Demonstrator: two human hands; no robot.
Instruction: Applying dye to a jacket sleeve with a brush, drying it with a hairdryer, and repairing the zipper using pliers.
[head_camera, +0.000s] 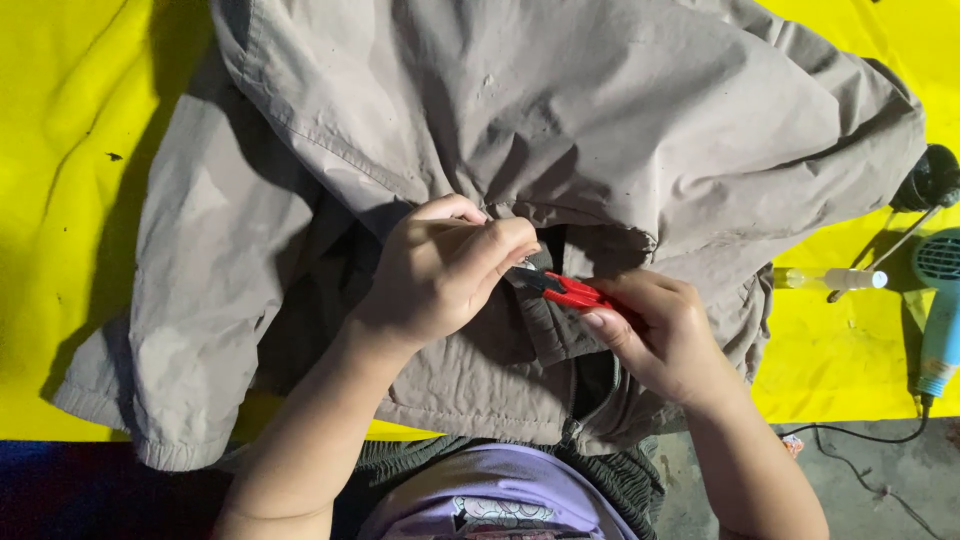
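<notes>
Head view, only one. Nearest the camera: the person's own purple top (500, 500) at the bottom edge, with both bare forearms running up from it.

Left hand (440, 270) is curled nearly closed, fingertips pinched on a fold of the grey-beige garment (560, 110) near its middle. Right hand (660, 330) is also closed, gripping red thread snips (568, 290); the red handle pokes out of the fist toward the left hand, and the small blade tip sits at the pinched fabric, just beside the left fingertips. Whether the blades are touching cloth can't be told, too small.

The garment looks like trousers or similar in thin woven cloth, heavily creased, with stitched seams and hems, spotted with small dark specks. It's spread over most of the yellow table cover (70, 200), bunched up where the hands meet, the lower edge hanging off the table toward the person. A darker opening shows below the hands, with what looks like a zipper (575, 425) near the bottom edge.

Right side, well apart from the hands: a small clear bottle with a white cap (830, 279) lying on the yellow cover, a thin rod-like tool (895, 247) beside it, a dark round object (935, 178) at the frame edge, and a light blue hair dryer (942, 310) with a black cord (860, 437) trailing onto the grey floor.
</notes>
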